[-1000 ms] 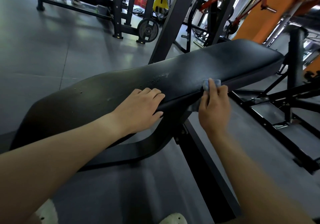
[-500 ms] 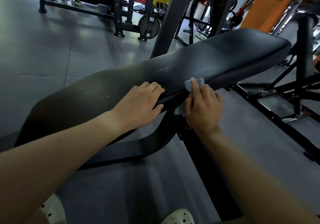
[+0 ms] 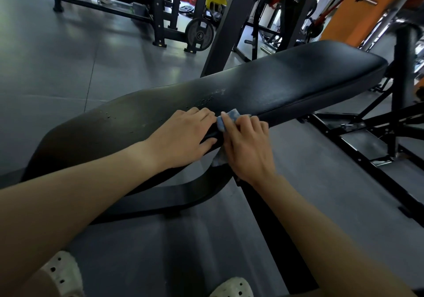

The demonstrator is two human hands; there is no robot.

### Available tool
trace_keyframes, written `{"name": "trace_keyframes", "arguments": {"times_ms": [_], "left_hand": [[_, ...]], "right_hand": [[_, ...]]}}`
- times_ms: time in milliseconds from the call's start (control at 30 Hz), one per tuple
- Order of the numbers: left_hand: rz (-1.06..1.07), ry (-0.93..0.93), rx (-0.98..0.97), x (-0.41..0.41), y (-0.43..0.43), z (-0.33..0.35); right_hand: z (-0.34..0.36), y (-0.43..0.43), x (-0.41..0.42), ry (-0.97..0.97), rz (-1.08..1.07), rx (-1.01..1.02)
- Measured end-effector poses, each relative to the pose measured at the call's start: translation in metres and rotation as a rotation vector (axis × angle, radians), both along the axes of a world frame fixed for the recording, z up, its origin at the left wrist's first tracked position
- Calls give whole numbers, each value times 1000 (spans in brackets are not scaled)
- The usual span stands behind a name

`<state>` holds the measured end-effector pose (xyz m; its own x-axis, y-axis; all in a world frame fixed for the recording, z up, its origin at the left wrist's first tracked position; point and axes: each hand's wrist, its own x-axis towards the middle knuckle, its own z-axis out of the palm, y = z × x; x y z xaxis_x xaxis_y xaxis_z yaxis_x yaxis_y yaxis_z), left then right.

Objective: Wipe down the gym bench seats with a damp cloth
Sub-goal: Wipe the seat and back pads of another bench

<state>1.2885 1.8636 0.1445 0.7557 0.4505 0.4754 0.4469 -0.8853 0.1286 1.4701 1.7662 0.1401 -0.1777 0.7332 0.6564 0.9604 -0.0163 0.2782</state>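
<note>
A long black padded bench seat (image 3: 286, 83) runs from lower left to upper right, with small water droplets near its middle. My left hand (image 3: 183, 136) rests flat on the seat's near edge, thumb wrapped under the side. Right beside it, my right hand (image 3: 245, 145) holds a blue-grey cloth (image 3: 226, 119) against the seat's near side edge. Part of the cloth hangs below my palm. The two hands almost touch.
The bench's black steel frame (image 3: 358, 140) spreads over the grey floor to the right. A slanted black post (image 3: 226, 26) rises behind the seat. Racks with a weight plate (image 3: 199, 35) stand at the back, an orange machine (image 3: 339, 10) at the upper right. My white shoes (image 3: 231, 287) show below.
My right hand has slid the cloth leftward along the seat's near edge, from well right of my left hand to right beside it. The left hand has stayed in place.
</note>
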Motion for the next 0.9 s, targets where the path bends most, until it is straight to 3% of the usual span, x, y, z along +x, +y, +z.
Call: {"name": "trace_keyframes", "arguments": {"times_ms": [67,233,433,600,767,900], "left_hand": [[3,17,25,-3,3,-3],[46,46,70,-13,3,-7],[151,86,78,-27,16,-4],[99,108,32,-31,25,-3],[61,109,-8,-34,28,-6],[30,114,-21,-38,30,-4]], "right_hand": [[12,1,9,-3,-63,17],[39,13,30,231,-217,152],[28,25,-4,218,-79,-30],[22,27,-24,146,18,-131],[50,34,-17,221,-139,-124],[78,57,-14,257,-319,-272]]}}
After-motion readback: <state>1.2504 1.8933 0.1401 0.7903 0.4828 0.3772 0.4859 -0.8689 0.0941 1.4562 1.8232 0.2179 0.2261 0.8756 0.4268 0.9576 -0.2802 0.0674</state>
